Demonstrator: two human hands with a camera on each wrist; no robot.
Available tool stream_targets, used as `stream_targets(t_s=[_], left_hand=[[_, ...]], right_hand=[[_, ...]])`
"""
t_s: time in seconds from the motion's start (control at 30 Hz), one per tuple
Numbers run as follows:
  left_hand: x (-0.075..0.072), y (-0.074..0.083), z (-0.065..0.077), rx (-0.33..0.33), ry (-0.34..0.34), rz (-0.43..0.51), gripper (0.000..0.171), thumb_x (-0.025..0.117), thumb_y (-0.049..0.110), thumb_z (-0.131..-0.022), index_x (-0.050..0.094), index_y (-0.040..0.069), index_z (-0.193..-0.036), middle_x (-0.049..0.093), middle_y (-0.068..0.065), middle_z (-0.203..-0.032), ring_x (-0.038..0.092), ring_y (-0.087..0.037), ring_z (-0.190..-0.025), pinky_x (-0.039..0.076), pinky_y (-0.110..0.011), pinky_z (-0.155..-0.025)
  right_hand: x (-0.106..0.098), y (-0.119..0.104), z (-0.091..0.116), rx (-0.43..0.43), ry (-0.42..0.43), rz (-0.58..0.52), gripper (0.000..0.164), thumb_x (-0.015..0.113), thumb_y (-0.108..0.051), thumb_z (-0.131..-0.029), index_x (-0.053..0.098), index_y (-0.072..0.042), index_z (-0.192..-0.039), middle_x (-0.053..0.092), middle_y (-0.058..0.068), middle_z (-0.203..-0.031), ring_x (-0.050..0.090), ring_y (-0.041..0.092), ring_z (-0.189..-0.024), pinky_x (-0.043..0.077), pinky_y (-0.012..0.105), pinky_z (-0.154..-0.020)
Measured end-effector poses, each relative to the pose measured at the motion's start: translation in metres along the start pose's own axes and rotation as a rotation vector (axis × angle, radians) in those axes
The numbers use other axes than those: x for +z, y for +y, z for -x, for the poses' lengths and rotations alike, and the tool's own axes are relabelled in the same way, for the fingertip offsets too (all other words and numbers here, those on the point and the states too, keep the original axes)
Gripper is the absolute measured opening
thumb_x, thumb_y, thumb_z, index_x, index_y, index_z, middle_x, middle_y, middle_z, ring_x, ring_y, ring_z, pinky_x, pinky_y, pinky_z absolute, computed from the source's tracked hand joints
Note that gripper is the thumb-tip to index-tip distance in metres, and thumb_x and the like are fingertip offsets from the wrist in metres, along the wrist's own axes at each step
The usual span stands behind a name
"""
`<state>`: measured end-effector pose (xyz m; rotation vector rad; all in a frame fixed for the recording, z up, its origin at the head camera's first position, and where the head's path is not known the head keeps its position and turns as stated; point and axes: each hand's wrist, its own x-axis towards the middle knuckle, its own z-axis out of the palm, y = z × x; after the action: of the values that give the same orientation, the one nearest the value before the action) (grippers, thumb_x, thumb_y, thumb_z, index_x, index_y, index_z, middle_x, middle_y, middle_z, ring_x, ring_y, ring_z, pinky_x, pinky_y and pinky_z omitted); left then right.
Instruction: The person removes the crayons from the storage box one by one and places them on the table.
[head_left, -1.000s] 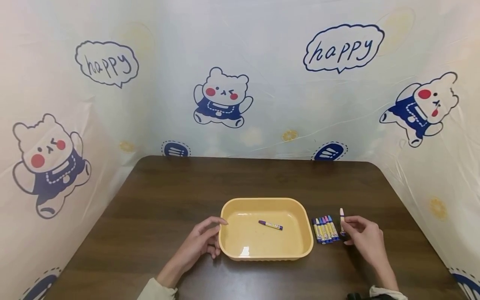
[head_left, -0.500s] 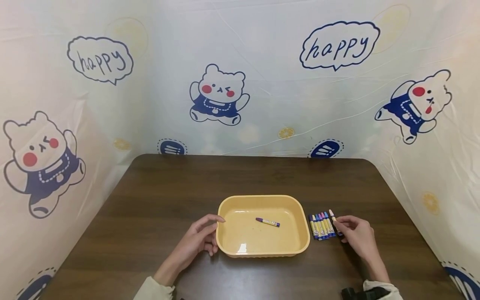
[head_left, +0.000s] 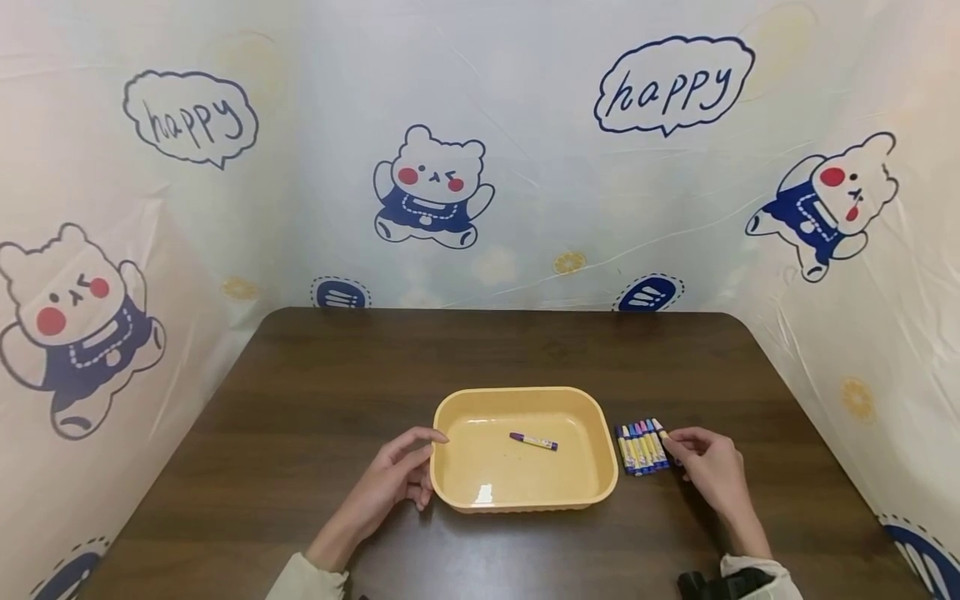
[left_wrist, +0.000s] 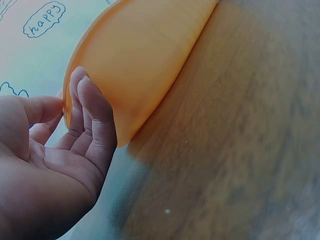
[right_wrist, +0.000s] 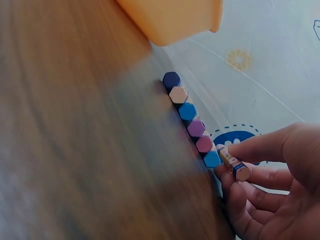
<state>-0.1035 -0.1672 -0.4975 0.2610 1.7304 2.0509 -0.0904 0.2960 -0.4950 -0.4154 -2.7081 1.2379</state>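
A yellow plastic basin (head_left: 540, 475) stands on the table, with one purple-tipped crayon (head_left: 534, 442) lying inside. My left hand (head_left: 393, 475) holds the basin's left rim between thumb and forefinger; in the left wrist view the other fingers curl by its outer wall (left_wrist: 145, 55). To the right of the basin, several crayons (head_left: 637, 450) lie side by side in a row, their hexagonal ends dark blue, peach, blue, purple and pink in the right wrist view. My right hand (head_left: 712, 471) pinches a pale crayon (right_wrist: 235, 167) at the right end of that row.
The dark brown wooden table (head_left: 337, 367) has rounded far corners. A printed curtain (head_left: 540, 167) with bears and "happy" bubbles encloses its back and sides. A black strap device (head_left: 723, 583) sits at my right wrist.
My right hand has moved left with the pale crayon, bringing it from apart and upright to beside the row. The left hand keeps its place at the basin rim. The head view shifted slightly.
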Motion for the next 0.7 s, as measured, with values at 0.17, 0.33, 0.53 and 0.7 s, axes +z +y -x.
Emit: stream_targets(t_s=[0.17, 0.33, 0.53, 0.7], left_hand=[[-0.0005, 0.001, 0.0006, -0.003, 0.004, -0.003, 0.037, 0.052, 0.028, -0.105, 0.051, 0.004, -0.133, 0.057, -0.006, -0.067, 0.056, -0.017, -0.055, 0.053, -0.028, -0.052], [-0.0007, 0.0009, 0.0008, -0.009, 0.008, -0.006, 0.037, 0.051, 0.027, -0.105, 0.05, 0.003, -0.134, 0.057, -0.006, -0.068, 0.056, -0.017, -0.055, 0.053, -0.028, -0.052], [-0.0009, -0.0003, 0.0006, -0.001, -0.007, -0.011, 0.041, 0.051, 0.028, -0.105, 0.047, 0.0, -0.135, 0.058, -0.006, -0.069, 0.057, -0.017, -0.056, 0.053, -0.028, -0.052], [-0.0002, 0.0004, -0.0001, -0.001, -0.014, -0.011, 0.043, 0.05, 0.027, -0.106, 0.045, -0.002, -0.136, 0.058, -0.006, -0.069, 0.057, -0.017, -0.056, 0.053, -0.028, -0.052]], right_hand=[[0.0021, -0.0009, 0.0002, -0.04, 0.021, 0.029, 0.025, 0.073, -0.024, -0.092, 0.072, -0.001, -0.102, 0.072, 0.01, -0.088, 0.062, 0.014, -0.062, 0.052, 0.026, -0.051], [0.0021, 0.0003, 0.0003, -0.058, 0.008, 0.031, 0.025, 0.074, -0.023, -0.091, 0.071, -0.001, -0.103, 0.071, 0.01, -0.088, 0.061, 0.012, -0.063, 0.052, 0.025, -0.052], [0.0001, 0.0017, -0.0001, -0.111, -0.001, 0.061, 0.024, 0.073, -0.018, -0.091, 0.07, -0.001, -0.108, 0.07, 0.009, -0.09, 0.059, 0.013, -0.07, 0.048, 0.024, -0.056], [-0.0007, 0.0026, 0.0002, -0.158, -0.024, 0.091, 0.02, 0.071, -0.012, -0.092, 0.07, 0.0, -0.109, 0.069, 0.009, -0.092, 0.059, 0.018, -0.08, 0.045, 0.024, -0.062]])
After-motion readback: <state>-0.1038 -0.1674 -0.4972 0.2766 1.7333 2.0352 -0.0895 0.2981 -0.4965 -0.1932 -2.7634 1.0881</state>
